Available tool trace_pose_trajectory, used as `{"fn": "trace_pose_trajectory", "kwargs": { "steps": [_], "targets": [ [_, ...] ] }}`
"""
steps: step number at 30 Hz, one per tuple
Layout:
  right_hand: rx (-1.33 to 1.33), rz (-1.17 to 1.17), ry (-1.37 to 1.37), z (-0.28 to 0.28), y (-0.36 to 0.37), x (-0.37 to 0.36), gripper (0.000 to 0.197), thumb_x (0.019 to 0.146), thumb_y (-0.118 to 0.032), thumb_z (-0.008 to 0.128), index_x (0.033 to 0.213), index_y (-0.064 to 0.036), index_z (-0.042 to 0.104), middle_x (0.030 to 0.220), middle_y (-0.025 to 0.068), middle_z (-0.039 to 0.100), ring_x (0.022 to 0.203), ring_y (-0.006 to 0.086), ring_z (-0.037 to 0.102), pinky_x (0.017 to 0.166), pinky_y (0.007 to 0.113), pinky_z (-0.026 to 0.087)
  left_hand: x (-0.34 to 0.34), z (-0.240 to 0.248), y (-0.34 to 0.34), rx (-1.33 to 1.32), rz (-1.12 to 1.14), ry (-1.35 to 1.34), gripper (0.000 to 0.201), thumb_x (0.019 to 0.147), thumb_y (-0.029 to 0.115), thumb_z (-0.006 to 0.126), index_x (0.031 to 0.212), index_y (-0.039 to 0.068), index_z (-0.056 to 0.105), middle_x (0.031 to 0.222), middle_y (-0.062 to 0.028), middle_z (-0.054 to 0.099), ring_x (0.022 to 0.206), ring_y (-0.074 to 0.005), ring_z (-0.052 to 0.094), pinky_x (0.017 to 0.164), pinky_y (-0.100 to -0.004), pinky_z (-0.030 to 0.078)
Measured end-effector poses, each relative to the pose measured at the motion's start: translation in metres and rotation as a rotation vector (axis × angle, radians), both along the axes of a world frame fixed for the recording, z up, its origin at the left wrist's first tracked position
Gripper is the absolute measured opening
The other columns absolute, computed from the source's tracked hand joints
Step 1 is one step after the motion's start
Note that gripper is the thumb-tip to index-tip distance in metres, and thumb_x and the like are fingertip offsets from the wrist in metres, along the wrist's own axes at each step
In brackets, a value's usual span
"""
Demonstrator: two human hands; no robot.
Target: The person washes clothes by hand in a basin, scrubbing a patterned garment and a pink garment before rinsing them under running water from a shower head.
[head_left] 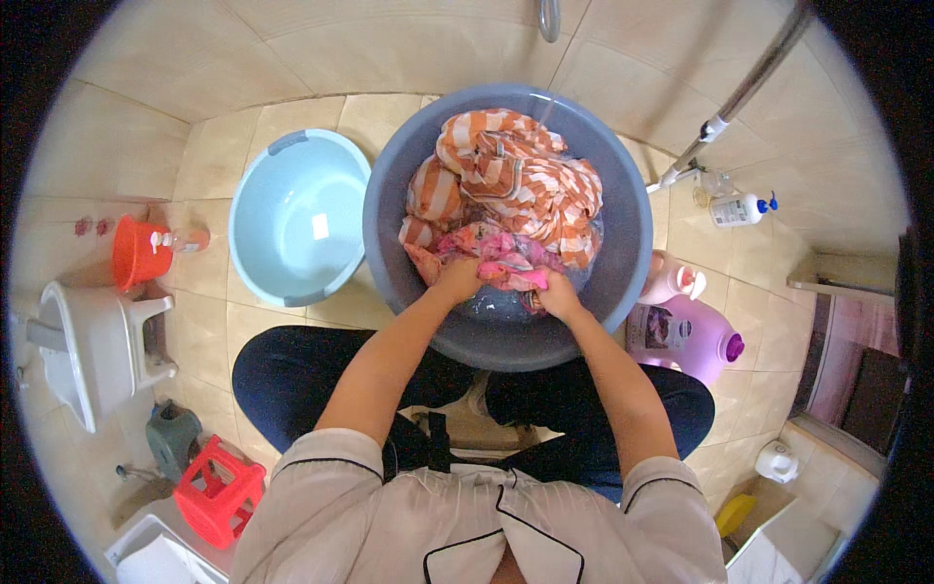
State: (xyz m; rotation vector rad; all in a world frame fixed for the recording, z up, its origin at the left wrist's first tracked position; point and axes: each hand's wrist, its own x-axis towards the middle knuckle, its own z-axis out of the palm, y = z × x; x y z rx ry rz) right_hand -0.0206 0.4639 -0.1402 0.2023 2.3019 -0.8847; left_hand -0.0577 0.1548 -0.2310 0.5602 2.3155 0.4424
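Left hand (464,279) and right hand (558,294) grip pink cloth (484,244) at near side of grey-blue tub (625,229). Striped orange fabric (530,185) lies heaped at far side. Light-blue basin (277,219): left.

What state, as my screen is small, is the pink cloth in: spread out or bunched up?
Bunched up: the pink cloth shows crumpled folds, gripped by the left hand and right hand.

The pink cloth (496,243) looks rumpled; the tub (625,243), smooth plastic; the pole (762,68), shiny metal.
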Motion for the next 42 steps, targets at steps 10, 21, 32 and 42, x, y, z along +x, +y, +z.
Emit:
{"fn": "trace_pose_trajectory", "kwargs": {
  "steps": [10, 21, 32, 42],
  "targets": [
    [-0.08, -0.001, 0.367, 0.255, 0.007, 0.074, 0.035, 0.114, -0.014, 0.098, 0.147, -0.0025, 0.095, 0.127, 0.0181, 0.098, 0.115, 0.028, 0.093, 0.107, 0.045, 0.072, 0.05, 0.226, -0.061, 0.158, -0.066, 0.111, 0.071, 0.113, 0.052, 0.088, 0.176, 0.022, 0.08, 0.167, -0.0316, 0.076, 0.159, -0.063, 0.061, 0.133, -0.0765, 0.042],
    [-0.032, -0.072, 0.952, 0.518, 0.003, 0.062, 0.037, 0.11, -0.013, 0.101, 0.145, -0.0028, 0.095, 0.123, 0.0206, 0.098, 0.112, 0.0301, 0.094, 0.105, 0.046, 0.072, 0.013, 0.529, -0.084, 0.419, 0.132, 0.726, 0.052, 0.11, 0.032, 0.095, 0.16, 0.017, 0.09, 0.139, -0.031, 0.093, 0.134, -0.0604, 0.086, 0.115, -0.0714, 0.069],
    [-0.185, -0.233, 1.099, 0.541, 0.016, 0.059, 0.034, 0.11, -0.013, 0.098, 0.142, 0.0003, 0.096, 0.122, 0.0151, 0.1, 0.11, 0.023, 0.091, 0.104, 0.045, 0.072, 0.005, 0.585, -0.063, 0.802, 0.142, 0.243, 0.069, 0.105, 0.035, 0.109, 0.166, 0.007, 0.094, 0.145, -0.0197, 0.102, 0.131, -0.037, 0.097, 0.119, -0.0497, 0.075],
    [0.007, -0.05, 0.358, 0.181, -0.003, 0.043, 0.035, 0.109, -0.013, 0.098, 0.143, -0.001, 0.096, 0.122, 0.0165, 0.1, 0.111, 0.0253, 0.092, 0.104, 0.046, 0.072, -0.01, 0.171, -0.045, 0.026, 0.075, 0.115, 0.099, 0.107, 0.08, 0.098, 0.176, 0.01, 0.082, 0.17, -0.0301, 0.081, 0.16, -0.0453, 0.076, 0.136, -0.0596, 0.058]
  ]
}}
